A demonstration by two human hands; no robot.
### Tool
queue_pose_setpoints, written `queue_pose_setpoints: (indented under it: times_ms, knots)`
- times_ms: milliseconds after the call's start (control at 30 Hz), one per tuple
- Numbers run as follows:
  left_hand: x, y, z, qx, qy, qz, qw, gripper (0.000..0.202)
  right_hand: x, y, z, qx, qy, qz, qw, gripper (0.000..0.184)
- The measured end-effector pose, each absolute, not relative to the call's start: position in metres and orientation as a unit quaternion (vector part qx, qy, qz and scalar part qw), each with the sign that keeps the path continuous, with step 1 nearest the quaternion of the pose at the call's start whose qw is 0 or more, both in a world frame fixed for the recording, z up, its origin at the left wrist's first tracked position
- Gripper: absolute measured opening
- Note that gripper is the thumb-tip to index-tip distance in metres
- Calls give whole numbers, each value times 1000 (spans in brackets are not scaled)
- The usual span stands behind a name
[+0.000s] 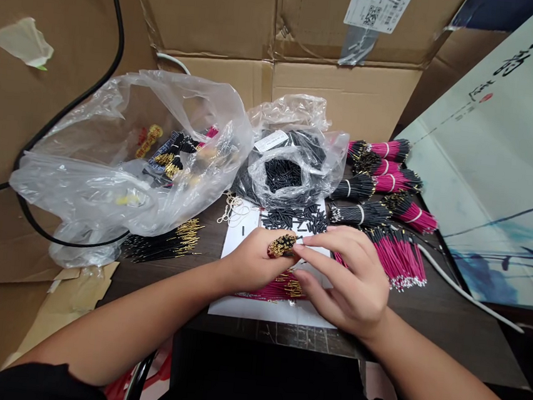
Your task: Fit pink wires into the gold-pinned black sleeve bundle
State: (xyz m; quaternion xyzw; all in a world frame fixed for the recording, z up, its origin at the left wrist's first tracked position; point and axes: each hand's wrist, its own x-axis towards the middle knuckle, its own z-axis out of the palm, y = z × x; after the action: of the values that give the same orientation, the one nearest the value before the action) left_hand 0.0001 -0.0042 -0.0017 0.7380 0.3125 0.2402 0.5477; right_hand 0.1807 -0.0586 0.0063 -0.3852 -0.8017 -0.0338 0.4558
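My left hand (261, 256) is closed around a bundle of thin wires (281, 245), whose gold ring-like terminals point up toward me, some with black among them. At the bundle's right edge, the fingertips of my right hand (346, 277) hold what looks like a small black sleeve (299, 239), partly hidden by the fingers. Below my hands, pink wires with gold tips (281, 287) lie on a white sheet (232, 307). Loose black sleeves (288, 218) are scattered on the sheet just beyond my hands.
A clear bag of black sleeves (283, 173) stands behind. At left, a large plastic bag (106, 197) holds wire bundles, with black wires (163, 243) in front. Tied pink and black bundles (398, 181) and loose pink wires (397, 256) lie right. Cardboard (342, 97) walls the back.
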Motion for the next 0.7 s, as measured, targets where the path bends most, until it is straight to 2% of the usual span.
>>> queue_pose_setpoints:
  times_ms: [300,500,700]
  knots:
    - [2,-7,1,755,310,245,523,12,171,-56,9,-462,-751,65,468,17]
    - [4,-8,1,748,310,234,538,8,170,-57,11,-464,-739,141,467,10]
    - [6,-10,6,663,319,227,638,32,171,-56,12,-465,-696,216,502,6]
